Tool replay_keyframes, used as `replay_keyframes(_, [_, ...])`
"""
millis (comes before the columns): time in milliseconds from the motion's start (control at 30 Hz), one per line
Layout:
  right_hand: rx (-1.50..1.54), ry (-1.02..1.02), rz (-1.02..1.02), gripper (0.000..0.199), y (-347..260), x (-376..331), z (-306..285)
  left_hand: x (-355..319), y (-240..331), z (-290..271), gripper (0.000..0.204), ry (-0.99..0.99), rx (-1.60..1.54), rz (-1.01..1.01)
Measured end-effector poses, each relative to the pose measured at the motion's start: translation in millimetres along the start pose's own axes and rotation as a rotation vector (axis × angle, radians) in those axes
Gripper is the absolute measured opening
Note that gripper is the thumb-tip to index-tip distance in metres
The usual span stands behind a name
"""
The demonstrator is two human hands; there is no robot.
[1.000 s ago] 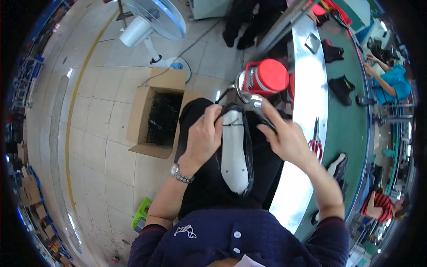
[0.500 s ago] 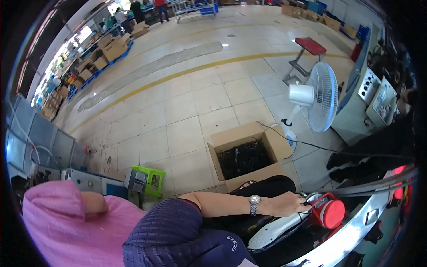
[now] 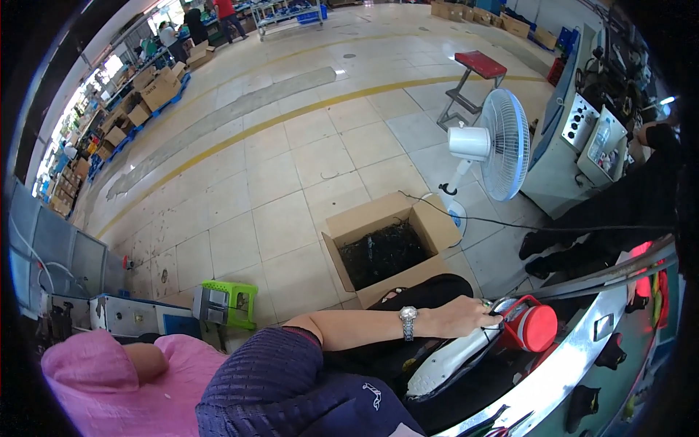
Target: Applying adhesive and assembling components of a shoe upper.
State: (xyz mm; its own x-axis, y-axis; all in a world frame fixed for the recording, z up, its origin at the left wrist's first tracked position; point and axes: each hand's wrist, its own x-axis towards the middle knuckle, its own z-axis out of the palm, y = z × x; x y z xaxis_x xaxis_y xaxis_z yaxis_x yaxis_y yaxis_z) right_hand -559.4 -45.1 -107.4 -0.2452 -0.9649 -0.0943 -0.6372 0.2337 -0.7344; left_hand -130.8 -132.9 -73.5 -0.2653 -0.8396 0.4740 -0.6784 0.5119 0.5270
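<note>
My left hand (image 3: 470, 318), with a silver watch (image 3: 408, 322) on its wrist, reaches to the right at the lower right. Its fingers are bent together by a red round pot (image 3: 539, 328). What they hold, if anything, is too small to make out. A long white piece with a dark edge (image 3: 444, 370) slants below the hand; I cannot tell its kind or whether the fingers grip it. A bright metal bench edge (image 3: 542, 382) curves past the pot, with several black shoes (image 3: 611, 353) beyond it. My right hand is out of view.
An open cardboard box (image 3: 445, 226) of tangled black material stands on the floor. Beyond it are a white fan (image 3: 502, 146) with a trailing cable and a red-topped stool (image 3: 480, 64). A green stool (image 3: 240, 306) and someone in pink (image 3: 156, 386) are left; someone in dark clothes (image 3: 633, 189) stands right.
The view has swung slightly right, so the floor things sit further left and more of the bench shows. My left hand stays bent beside the red pot.
</note>
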Motion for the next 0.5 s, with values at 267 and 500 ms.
replay_keyframes(267, [0.728, -0.169, 0.425, 0.055, 27.4, -34.2, -29.5, -30.9, 27.1, -21.2, 0.054, 0.042, -0.188, -0.274])
replay_keyframes(500, [0.998, -0.663, 0.667, 0.067, -170.3, -80.8, 24.5, -44.9, 36.2, -9.0, 0.064, 0.049, -0.373, -0.489])
